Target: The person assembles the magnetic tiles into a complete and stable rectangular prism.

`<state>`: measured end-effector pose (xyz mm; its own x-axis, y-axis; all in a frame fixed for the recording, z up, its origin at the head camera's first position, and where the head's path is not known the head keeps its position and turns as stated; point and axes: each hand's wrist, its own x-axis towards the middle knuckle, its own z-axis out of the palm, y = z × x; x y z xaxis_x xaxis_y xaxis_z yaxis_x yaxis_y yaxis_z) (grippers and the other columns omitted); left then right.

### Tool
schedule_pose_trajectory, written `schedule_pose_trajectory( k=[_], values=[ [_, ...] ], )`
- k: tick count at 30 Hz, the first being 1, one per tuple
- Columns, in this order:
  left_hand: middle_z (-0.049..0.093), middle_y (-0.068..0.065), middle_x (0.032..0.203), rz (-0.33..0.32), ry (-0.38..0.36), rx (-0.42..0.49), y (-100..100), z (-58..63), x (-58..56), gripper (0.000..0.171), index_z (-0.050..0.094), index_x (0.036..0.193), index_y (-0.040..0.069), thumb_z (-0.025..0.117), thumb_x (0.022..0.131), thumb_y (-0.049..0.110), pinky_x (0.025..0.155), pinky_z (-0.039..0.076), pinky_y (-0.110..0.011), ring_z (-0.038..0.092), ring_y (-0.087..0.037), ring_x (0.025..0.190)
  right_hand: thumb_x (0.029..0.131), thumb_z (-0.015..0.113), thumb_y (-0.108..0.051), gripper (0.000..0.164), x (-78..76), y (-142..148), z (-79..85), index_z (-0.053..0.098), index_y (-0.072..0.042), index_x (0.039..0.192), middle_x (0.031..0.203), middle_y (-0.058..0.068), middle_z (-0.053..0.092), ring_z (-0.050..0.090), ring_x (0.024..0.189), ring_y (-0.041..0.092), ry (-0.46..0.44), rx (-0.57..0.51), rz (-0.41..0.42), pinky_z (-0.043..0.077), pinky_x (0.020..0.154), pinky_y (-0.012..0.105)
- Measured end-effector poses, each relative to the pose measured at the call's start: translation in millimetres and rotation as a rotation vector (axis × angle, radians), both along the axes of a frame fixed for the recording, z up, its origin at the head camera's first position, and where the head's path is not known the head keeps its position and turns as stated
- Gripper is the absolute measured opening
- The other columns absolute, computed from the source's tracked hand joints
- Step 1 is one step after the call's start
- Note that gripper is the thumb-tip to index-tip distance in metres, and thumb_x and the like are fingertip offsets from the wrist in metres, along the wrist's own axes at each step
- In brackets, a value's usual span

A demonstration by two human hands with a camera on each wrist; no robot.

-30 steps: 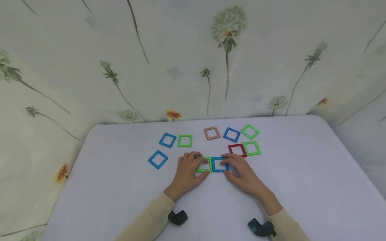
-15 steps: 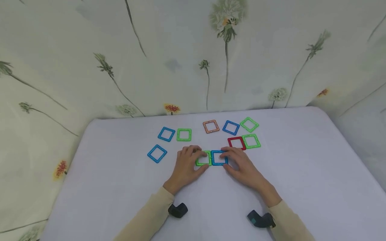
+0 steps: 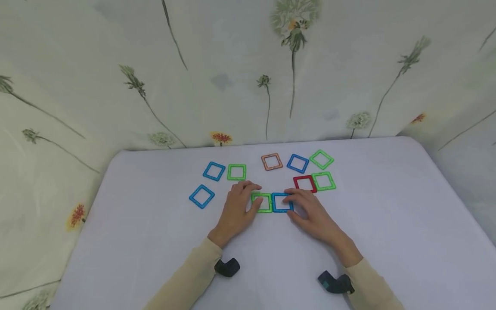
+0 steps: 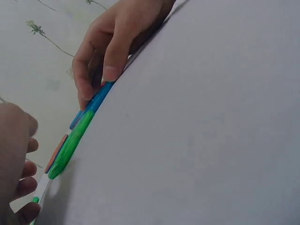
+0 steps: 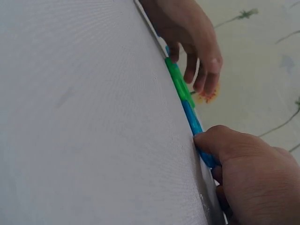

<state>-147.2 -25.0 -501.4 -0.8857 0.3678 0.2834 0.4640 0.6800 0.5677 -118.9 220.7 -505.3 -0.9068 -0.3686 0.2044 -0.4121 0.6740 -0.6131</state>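
A green square magnetic tile frame (image 3: 270, 203) and a blue one (image 3: 275, 202) lie edge to edge, flat on the white table. The right hand (image 3: 313, 215) pinches the blue tile, thumb at its near edge and fingers at its far side. Above the green tile's left part the left hand (image 3: 236, 212) is raised, fingers loosely bent and holding nothing. From the right wrist view, the left hand (image 5: 194, 42) stands apart from the green tile (image 5: 177, 79). In the left wrist view the right thumb and fingers (image 4: 111, 71) meet the blue tile (image 4: 99, 97).
Behind the hands lie an orange tile (image 3: 272, 162), a darker blue tile (image 3: 298, 163) and a green tile (image 3: 321, 159). A red tile (image 3: 305, 183) touches another green tile (image 3: 323, 181). At left are two blue tiles (image 3: 214, 171) (image 3: 202, 196) and a green tile (image 3: 237, 172).
The left hand has let go of the green tile and lifted slightly left. The right hand keeps its pinch on the blue tile. The head view has tilted up a little, then settled.
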Motion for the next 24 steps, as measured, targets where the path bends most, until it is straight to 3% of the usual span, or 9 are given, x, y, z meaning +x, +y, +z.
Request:
schedule_pose_trajectory(
  k=[9,16,24],
  values=[
    [0.051,-0.006,0.134,0.077,0.165,-0.018,-17.5,1.8,-31.6,0.035,0.056,0.127,0.016,0.057,0.093,0.016,0.105,0.037,-0.046,0.043,-0.022,0.129,0.085,0.069,-0.018,0.033,-2.4,-0.4,2.2,0.058,-0.026,0.115,0.139,-0.003,0.048,0.037,0.132,0.021,0.01,-0.007,0.006,0.034,0.107,0.053],
    [0.045,-0.007,0.141,0.119,0.128,0.003,-21.9,-4.0,-44.2,0.047,0.052,0.134,0.017,0.06,0.088,0.011,0.11,0.033,-0.045,0.041,-0.022,0.132,0.086,0.069,-0.019,0.033,1.5,-0.3,-0.8,0.058,-0.025,0.116,0.139,-0.002,0.048,0.037,0.132,0.022,0.004,-0.012,0.013,0.035,0.105,0.055],
    [0.034,-0.009,0.151,0.115,0.071,-0.116,-19.8,-4.9,-52.1,0.055,0.045,0.141,0.017,0.054,0.088,0.007,0.116,0.025,-0.048,0.027,-0.027,0.142,0.085,0.069,-0.019,0.034,-1.6,-0.2,-1.5,0.057,-0.026,0.116,0.14,-0.004,0.047,0.037,0.132,0.019,0.013,-0.011,0.015,0.034,0.107,0.053]
  ],
)
